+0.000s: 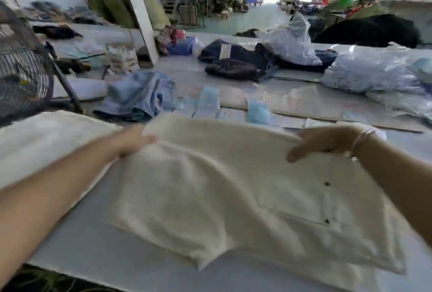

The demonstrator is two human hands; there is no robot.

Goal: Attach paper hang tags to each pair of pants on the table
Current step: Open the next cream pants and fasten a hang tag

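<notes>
We see a pair of cream pants (233, 198) spread across the near part of the pale grey table (93, 240), the cloth soft and matte, rumpled into broad folds, with two small dark buttons on a flat pocket flap toward the right. The left hand (133, 140) grips the far edge of the cream pants at its left corner, fingers curled together round the fabric. The right hand (320, 142) holds the same far edge further right, fingers bent over the cloth and the thumb underneath; a thin silvery bracelet (362, 140) circles that wrist. Motion blur softens both hands, so we cannot tell the finer lie of each finger.

Just left of the held garment lies a stack of similar cream fabric (46, 142), thick and smooth-topped. Beyond the far edge, small rectangular paper hang tags (208, 100), pale blue and white, lie scattered flat on the table. Light blue denim jeans (140, 95) sit crumpled in a heap to the left of the tags. Further back lie dark navy pants (236, 58), one bearing a white tag, beside crinkled clear plastic bags (374, 72) stuffed with pale goods. A black wire-grille fan (21, 65) stands at the far left.
</notes>
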